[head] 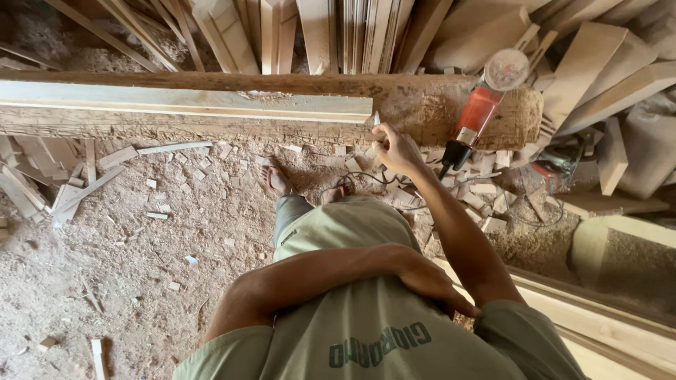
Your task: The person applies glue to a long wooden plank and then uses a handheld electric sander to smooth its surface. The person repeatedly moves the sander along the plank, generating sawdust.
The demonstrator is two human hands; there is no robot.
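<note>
Reaching forward from a head-high vantage, the person's right hand [396, 149] pinches a small pointed tool [376, 119], too slim to identify, its tip at the cut end of a pale planed board [211, 105]. The fingers are curled tight around it, so most of the tool is hidden. The board lies along a rough, dark timber beam [422, 105] that spans the picture; its left end runs out of view.

The left hand [429, 281] lies flat against the person's own side, fingers together and extended, holding nothing. An orange angle grinder [479, 112] rests on the beam just right of the right hand, its disc pale with dust and its cord [394, 184] trailing down into the offcuts. Two sandalled feet [276, 181] show on the sawdust-covered floor [105, 260], partly hidden by the green shirt [352, 324]. Stacked planks [338, 35] behind are cut off at the top edge.
</note>
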